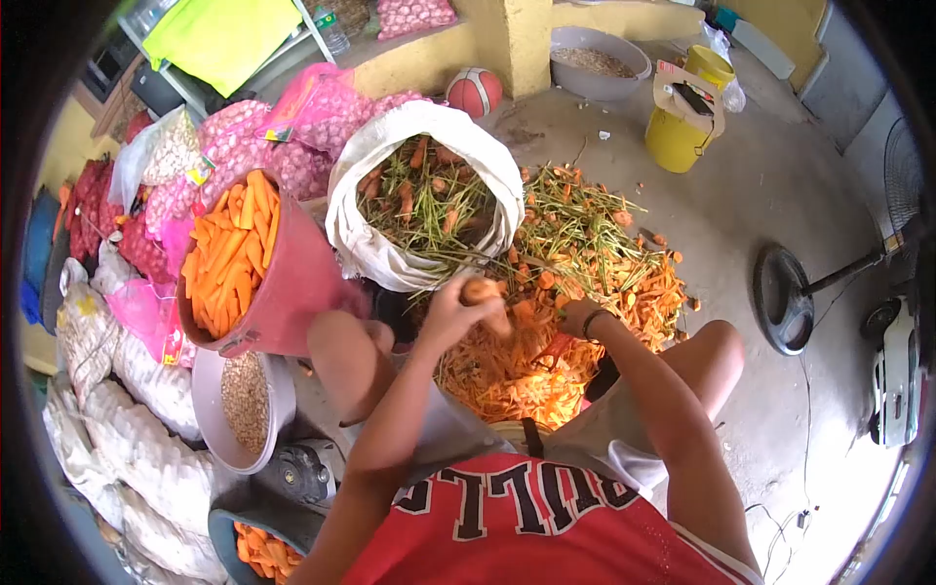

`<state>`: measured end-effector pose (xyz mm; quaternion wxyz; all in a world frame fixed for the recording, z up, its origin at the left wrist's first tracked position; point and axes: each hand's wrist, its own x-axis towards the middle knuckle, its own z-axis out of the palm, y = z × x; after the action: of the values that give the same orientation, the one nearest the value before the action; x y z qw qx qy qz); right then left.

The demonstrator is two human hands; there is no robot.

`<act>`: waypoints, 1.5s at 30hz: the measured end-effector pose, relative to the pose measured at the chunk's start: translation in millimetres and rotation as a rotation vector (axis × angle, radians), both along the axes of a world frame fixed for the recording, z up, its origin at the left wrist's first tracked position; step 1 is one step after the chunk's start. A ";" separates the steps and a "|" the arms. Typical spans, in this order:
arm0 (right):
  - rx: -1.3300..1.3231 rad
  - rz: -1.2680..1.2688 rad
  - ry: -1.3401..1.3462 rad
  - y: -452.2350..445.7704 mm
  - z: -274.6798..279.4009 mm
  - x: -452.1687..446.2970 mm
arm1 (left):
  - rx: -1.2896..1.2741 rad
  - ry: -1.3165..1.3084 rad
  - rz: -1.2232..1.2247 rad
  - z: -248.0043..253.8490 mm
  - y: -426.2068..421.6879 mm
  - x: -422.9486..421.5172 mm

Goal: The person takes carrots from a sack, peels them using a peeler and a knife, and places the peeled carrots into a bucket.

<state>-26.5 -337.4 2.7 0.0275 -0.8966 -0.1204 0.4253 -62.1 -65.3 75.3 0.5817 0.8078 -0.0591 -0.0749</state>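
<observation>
Now, at the middle of the frame, the left hand point(453, 314) is clasped around a carrot point(484, 290) over a heap of peelings point(517, 380), while the right hand point(581, 317) is just to its right, fingers curled, though what it grips cannot be made out. Just above them, an open sack point(343, 210) holds carrots and green stalks point(470, 200). Left of it, a tilted red bucket point(304, 278) brims with peeled carrots point(230, 255).

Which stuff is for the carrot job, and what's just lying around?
Probably for the job:
carrot in the left hand
white sack
peelings pile
red bucket of bright orange carrots

Seemingly just lying around:
basketball
pink net bags
fan
</observation>
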 end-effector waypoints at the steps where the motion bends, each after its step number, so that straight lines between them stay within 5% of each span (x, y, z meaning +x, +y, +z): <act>1: 0.038 -0.046 -0.027 3.3 3.6 -2.8 | -0.205 0.060 0.027 2.0 9.4 -0.8; 3: 0.021 -0.100 0.012 0.7 25.2 -1.4 | -0.595 0.195 0.082 5.4 32.4 -7.0; 7: 0.181 -0.120 -0.173 17.1 45.7 0.7 | -0.450 0.436 -0.014 -6.9 55.3 -15.3; 11: 0.440 -0.145 -0.377 46.6 63.1 -6.2 | -0.305 0.215 0.106 -30.4 35.2 -18.4; 14: 0.613 -0.147 -0.512 56.1 63.7 -11.2 | -0.209 0.246 0.130 -0.6 21.3 -27.1; 20: 0.609 -0.105 -0.483 67.3 76.4 -11.7 | -0.033 0.013 0.190 -47.2 18.0 -24.5; 25: 0.562 -0.114 -0.443 65.0 70.9 -17.6 | -0.037 0.133 -0.061 -28.8 15.9 -21.6; 30: 0.284 0.024 -0.205 29.7 21.1 7.3 | -0.198 -0.038 -0.003 -30.4 0.5 -24.9; 31: 0.260 0.052 -0.177 35.5 32.8 7.7 | -0.329 0.100 0.072 -30.9 1.9 -19.4; 33: 0.495 -0.085 -0.323 43.6 41.3 2.5 | -0.616 0.390 0.259 -36.3 5.7 -19.0; 35: 0.886 -0.102 -0.648 42.4 38.0 -2.9 | -0.749 0.487 0.190 -39.4 11.7 -14.1; 38: 0.920 -0.129 -0.565 56.8 60.7 -14.3 | -0.836 0.523 0.139 -37.0 3.8 -13.7; 45: 1.055 0.023 -0.849 62.9 75.8 -16.5 | -0.884 0.563 0.018 -20.3 -10.9 -24.8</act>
<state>-43.0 -274.6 78.5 0.4072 -0.8510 -0.3220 -0.0792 -86.9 -76.3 55.0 0.8610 0.4344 0.0804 -0.2521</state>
